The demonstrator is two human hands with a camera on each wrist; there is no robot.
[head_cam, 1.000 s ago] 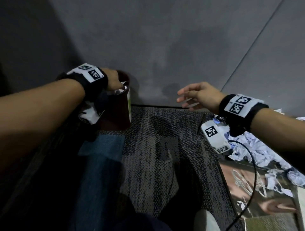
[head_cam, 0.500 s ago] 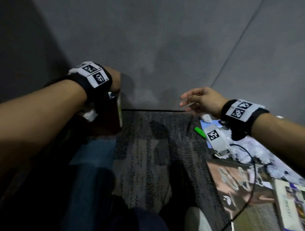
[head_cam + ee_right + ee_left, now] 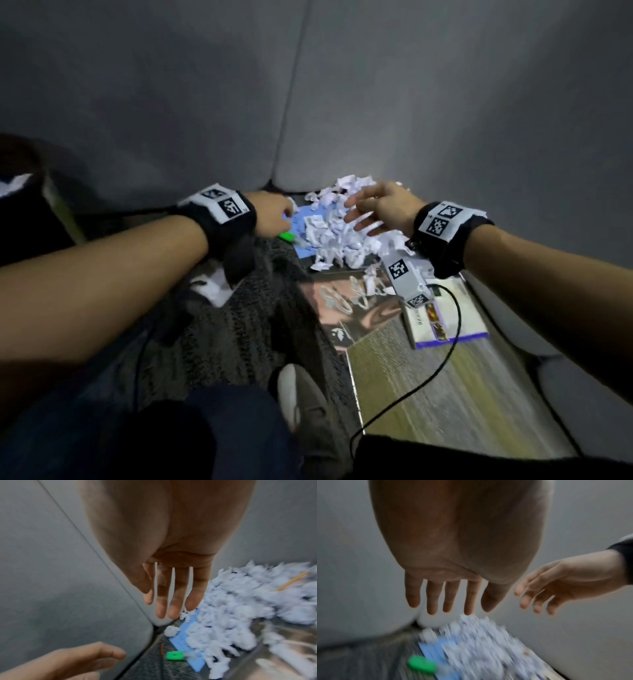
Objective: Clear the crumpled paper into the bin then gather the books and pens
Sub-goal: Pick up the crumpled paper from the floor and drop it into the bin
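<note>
Both hands now over the crumpled paper (image 3: 337, 228) heap on the floor; the left hand (image 3: 274, 212), at the bin a second ago, and right hand (image 3: 380, 209) hover, fingers wide, empty. Another scoop seems imminent.

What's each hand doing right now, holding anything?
Left hand: open, fingers straight, holding nothing, above the crumpled paper.
Right hand: open, fingers extended, empty, above the same pile.
</note>
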